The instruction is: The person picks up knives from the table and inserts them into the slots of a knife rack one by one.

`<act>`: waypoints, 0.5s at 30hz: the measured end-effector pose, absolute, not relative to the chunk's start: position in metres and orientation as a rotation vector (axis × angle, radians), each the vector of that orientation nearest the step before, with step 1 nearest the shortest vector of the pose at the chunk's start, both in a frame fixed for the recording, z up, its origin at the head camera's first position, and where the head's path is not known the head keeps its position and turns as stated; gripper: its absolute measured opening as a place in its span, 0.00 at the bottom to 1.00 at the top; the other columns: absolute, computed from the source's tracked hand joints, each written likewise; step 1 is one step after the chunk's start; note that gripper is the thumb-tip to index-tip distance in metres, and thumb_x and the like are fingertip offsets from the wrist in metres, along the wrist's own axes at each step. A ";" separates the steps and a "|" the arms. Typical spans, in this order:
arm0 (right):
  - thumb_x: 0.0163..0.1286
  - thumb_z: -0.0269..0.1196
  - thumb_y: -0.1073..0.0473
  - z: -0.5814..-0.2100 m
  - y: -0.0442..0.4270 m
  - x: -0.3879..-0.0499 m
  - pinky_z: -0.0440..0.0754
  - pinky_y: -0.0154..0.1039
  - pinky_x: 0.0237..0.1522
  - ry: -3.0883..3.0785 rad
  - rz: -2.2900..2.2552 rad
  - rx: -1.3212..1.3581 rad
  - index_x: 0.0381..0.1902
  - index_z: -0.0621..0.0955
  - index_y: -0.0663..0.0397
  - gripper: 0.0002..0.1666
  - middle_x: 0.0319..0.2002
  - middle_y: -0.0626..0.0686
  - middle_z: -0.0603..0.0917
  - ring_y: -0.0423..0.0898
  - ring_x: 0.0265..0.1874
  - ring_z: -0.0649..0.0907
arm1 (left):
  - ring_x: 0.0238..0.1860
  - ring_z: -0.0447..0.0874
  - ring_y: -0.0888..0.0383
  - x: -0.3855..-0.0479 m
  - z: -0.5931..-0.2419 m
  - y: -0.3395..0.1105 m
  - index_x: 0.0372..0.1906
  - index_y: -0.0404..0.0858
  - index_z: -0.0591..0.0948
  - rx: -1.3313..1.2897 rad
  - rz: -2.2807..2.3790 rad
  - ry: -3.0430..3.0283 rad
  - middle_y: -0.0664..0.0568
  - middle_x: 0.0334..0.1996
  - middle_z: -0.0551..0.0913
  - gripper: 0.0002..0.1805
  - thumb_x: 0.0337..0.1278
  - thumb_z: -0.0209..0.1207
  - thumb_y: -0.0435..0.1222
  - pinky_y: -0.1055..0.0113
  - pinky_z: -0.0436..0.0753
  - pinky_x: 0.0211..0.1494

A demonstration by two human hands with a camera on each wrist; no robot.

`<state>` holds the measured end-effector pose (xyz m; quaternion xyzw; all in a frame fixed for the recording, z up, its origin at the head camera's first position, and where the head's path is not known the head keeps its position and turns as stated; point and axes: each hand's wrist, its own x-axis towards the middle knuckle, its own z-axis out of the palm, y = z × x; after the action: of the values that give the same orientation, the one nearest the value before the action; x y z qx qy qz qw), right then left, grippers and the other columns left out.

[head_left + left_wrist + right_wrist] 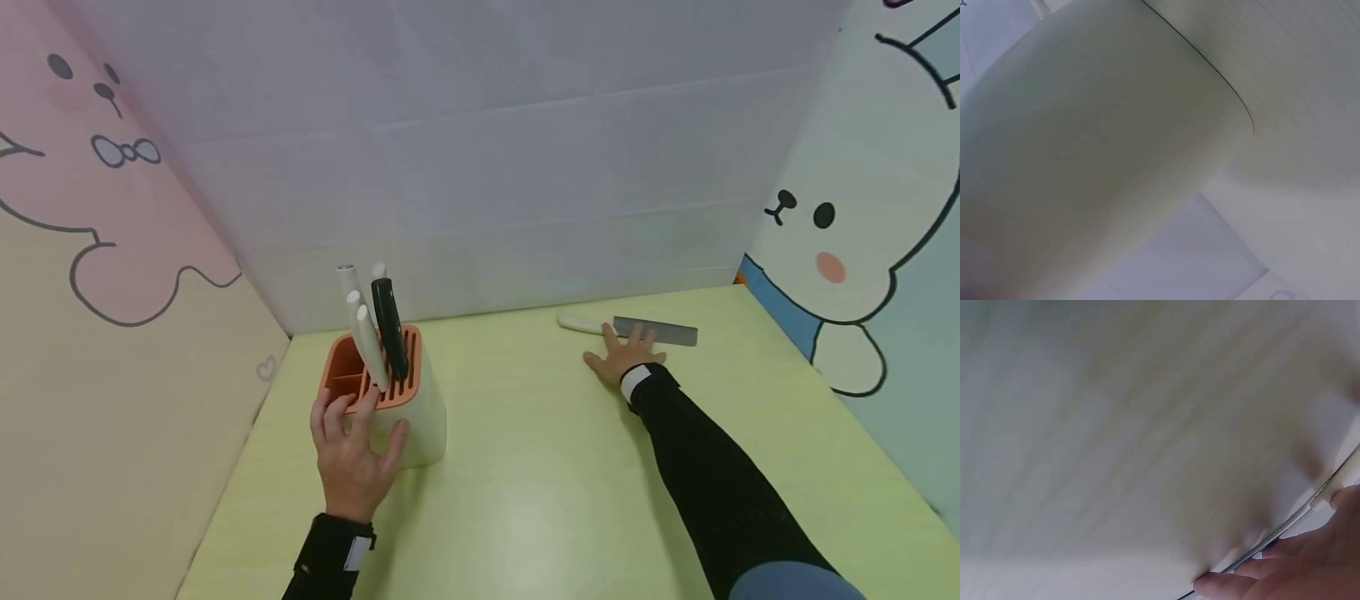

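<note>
A cream knife block (429, 421) with an orange slotted top stands at the left of the table. It holds a black-handled tool (387, 317) and several with white handles (367, 342). My left hand (352, 467) is at its near side, fingers spread against the front rim. The block's smooth wall (1085, 137) fills much of the left wrist view. Toward the back right lies a cleaver (671, 333) with a white handle and a grey rectangular blade. My right hand (622, 358) reaches it with spread fingers, the fingertips touching it where handle meets blade.
The pale yellow-green table (510, 467) meets a white-covered back wall (480, 192). Side panels with cartoon figures (832, 250) flank it left and right. The knife block stands near the table's left edge.
</note>
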<state>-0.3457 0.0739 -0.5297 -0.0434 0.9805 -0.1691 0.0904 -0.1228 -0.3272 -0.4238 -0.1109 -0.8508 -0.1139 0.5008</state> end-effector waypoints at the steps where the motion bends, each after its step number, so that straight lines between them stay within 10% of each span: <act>1: 0.59 0.35 0.16 -0.529 0.074 -0.344 0.46 0.81 0.53 2.914 -0.492 -0.133 0.77 0.42 0.42 0.58 0.70 0.78 0.32 0.79 0.65 0.33 | 0.63 0.62 0.32 -0.123 -0.424 -0.327 0.57 0.40 0.77 -0.270 -0.276 -2.056 0.35 0.48 0.72 0.29 0.58 0.57 0.55 0.43 0.67 0.63; 15: 0.66 0.39 0.23 -0.521 0.060 -0.308 0.49 0.81 0.52 2.898 -0.408 -0.165 0.77 0.42 0.39 0.51 0.71 0.75 0.34 0.76 0.68 0.36 | 0.63 0.62 0.32 -0.122 -0.423 -0.326 0.58 0.41 0.76 -0.260 -0.285 -2.077 0.34 0.49 0.72 0.29 0.59 0.56 0.55 0.41 0.69 0.60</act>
<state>-0.3081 0.0605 -0.5207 -0.0559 0.9832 -0.1385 0.1050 -0.1215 -0.3263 -0.4228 -0.1073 -0.8560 -0.1175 0.4919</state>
